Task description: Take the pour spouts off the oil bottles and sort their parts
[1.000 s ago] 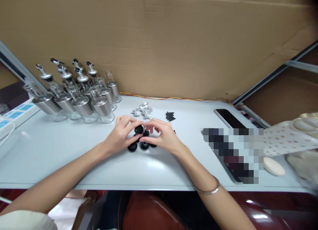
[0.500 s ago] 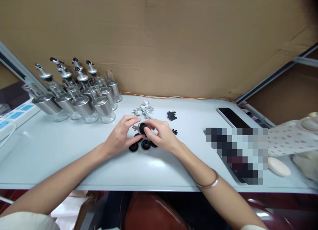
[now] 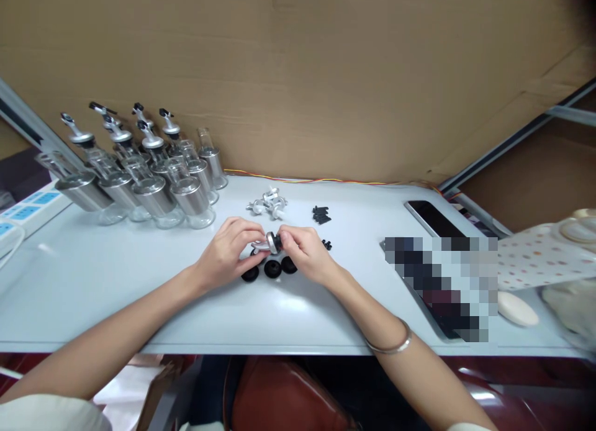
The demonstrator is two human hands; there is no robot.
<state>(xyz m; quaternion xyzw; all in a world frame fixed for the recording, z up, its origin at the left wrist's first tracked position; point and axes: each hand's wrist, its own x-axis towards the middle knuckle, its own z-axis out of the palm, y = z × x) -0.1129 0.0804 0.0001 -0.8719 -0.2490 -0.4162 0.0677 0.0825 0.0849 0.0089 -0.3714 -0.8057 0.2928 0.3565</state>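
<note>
My left hand (image 3: pixel 227 252) is closed on the silver spout end of a bottle pourer (image 3: pixel 270 243), which lies roughly sideways between both hands. At its other end, the thumb and fingers of my right hand (image 3: pixel 308 252) pinch the black stopper (image 3: pixel 278 241). Just below my hands, several round black stoppers (image 3: pixel 272 269) rest on the table, some partly covered by my fingers. Beyond my hands lies a small heap of silver pourer spouts (image 3: pixel 271 202). Small black flip caps (image 3: pixel 321 215) are piled to its right, and tiny black pieces (image 3: pixel 328 245) sit beside my right hand.
Glass bottles with steel sleeves (image 3: pixel 189 196) stand at the left, some topped with pourers. A power strip (image 3: pixel 32 210) runs along the left edge. On the right are a phone (image 3: pixel 435 218), a blurred-out flat item, a white oval object (image 3: pixel 518 309) and a dotted bag (image 3: pixel 531 257).
The pourer has turned: its black stopper faced me before and now points right, with the silver spout in my left fingers. My right fingers have shifted slightly right along it.
</note>
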